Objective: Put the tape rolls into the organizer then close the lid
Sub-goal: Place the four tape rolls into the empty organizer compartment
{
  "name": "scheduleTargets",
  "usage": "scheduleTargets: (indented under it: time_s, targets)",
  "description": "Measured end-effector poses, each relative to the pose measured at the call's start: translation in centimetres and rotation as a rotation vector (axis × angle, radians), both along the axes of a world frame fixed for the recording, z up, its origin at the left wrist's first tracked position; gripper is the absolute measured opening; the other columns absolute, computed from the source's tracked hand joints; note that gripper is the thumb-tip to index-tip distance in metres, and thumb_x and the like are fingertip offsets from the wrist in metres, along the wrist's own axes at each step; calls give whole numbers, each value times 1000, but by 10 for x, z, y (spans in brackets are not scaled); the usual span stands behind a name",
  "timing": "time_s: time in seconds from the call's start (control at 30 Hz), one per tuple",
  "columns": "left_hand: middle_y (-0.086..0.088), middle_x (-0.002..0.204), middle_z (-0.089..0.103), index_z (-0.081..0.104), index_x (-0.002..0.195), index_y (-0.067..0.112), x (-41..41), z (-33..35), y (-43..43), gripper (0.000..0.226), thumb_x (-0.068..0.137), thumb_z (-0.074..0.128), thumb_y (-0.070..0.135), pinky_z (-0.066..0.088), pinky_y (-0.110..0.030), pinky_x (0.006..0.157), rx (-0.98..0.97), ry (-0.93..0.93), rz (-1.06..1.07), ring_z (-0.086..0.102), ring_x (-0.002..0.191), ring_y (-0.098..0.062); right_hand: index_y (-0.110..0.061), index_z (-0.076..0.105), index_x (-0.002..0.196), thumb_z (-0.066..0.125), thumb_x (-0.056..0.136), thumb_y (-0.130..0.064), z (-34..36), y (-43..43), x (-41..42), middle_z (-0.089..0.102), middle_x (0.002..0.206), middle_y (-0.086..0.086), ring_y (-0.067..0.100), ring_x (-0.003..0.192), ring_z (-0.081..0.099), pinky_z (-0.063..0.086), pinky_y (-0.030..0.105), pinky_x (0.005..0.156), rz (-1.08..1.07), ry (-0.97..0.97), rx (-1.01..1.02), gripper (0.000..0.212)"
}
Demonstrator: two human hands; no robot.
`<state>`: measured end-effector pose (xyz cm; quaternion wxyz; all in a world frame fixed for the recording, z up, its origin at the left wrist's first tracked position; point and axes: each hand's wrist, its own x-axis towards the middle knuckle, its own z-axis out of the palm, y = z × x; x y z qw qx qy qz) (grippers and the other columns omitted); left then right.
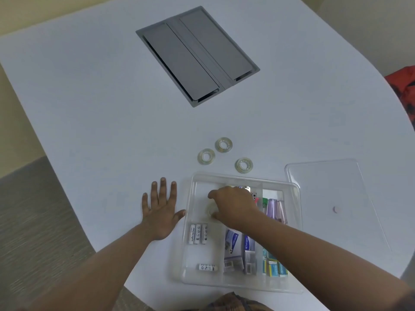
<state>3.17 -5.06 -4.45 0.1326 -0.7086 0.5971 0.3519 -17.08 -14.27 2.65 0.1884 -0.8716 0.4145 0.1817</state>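
Observation:
A clear plastic organizer (pixel 189 221) stands open at the table's near edge. My right hand (pixel 233 204) reaches into its upper left compartment, fingers closed on a clear tape roll (pixel 210 211) low in that compartment. Three more clear tape rolls lie flat on the table just beyond the organizer: one on the left (pixel 206 156), one farther back (pixel 223 144), one on the right (pixel 243 165). The clear lid (pixel 336 198) lies flat to the right of the organizer. My left hand (pixel 160 209) rests flat on the table, fingers spread, its thumb at the organizer's left wall.
Inside the organizer are white batteries (pixel 197 234), small boxes (pixel 238 250), and coloured items at the right (pixel 275 207). A grey cable hatch (pixel 197 55) is set into the white table (pixel 89 108) farther back. A red object (pixel 404 86) sits past the right edge.

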Motion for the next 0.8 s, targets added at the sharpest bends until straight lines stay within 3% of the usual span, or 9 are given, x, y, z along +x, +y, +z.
scheduleTargets:
  time_s: [0.07, 0.13, 0.27, 0.37, 0.47, 0.63, 0.8]
  targets:
    - [-1, 139, -54, -44, 131, 28, 1, -1, 2, 82, 92, 20, 62, -19, -54, 111, -4, 2, 3, -49, 129, -25, -28, 58, 121, 65, 84, -44, 8, -8, -5, 69, 110, -1, 26, 95, 66, 51, 37, 75, -60, -119, 3, 41]
    - [-1, 139, -54, -44, 131, 28, 0, -5, 2, 82, 92, 18, 62, -18, -54, 111, -12, -12, 5, -49, 128, -25, -29, 61, 117, 63, 85, -45, 16, -20, -13, 71, 108, -4, 22, 92, 66, 52, 35, 73, -157, -259, -59, 36]
    - [-2, 138, -56, -46, 130, 27, 0, -7, 2, 82, 91, 16, 63, -17, -55, 112, -10, -22, 3, -51, 127, -25, -24, 59, 123, 66, 87, -31, 15, -55, -29, 68, 117, -1, 20, 95, 65, 52, 34, 82, -402, -397, -125, 38]
    - [-1, 139, -55, -46, 130, 27, 0, -6, 2, 81, 91, 15, 63, -18, -54, 111, -14, -24, 5, -50, 128, -24, -18, 48, 138, 69, 85, -24, 4, -77, -42, 58, 131, 8, 27, 114, 57, 47, 38, 95, -504, -315, -74, 57]
    - [0, 140, -54, -44, 132, 27, 0, -7, 3, 81, 91, 16, 63, -18, -54, 111, -20, -22, 11, -50, 128, -23, -17, 48, 139, 74, 81, -29, -8, -89, -49, 54, 134, 9, 28, 122, 51, 44, 38, 99, -529, -206, -28, 65]
    - [1, 137, -56, -45, 131, 29, 2, -7, 2, 81, 90, 16, 65, -20, -53, 110, -4, -14, 4, -52, 126, -22, -17, 56, 131, 82, 72, -30, -18, -101, -47, 58, 123, 9, 27, 113, 56, 48, 37, 93, -629, -155, 67, 66]
    - [2, 136, -57, -46, 129, 30, 2, -5, 0, 82, 91, 18, 63, -21, -53, 110, 19, -2, 3, -53, 125, -22, -12, 60, 121, 76, 73, -21, -21, -107, -43, 60, 115, 10, 29, 104, 59, 48, 33, 80, -602, -126, 9, 52]
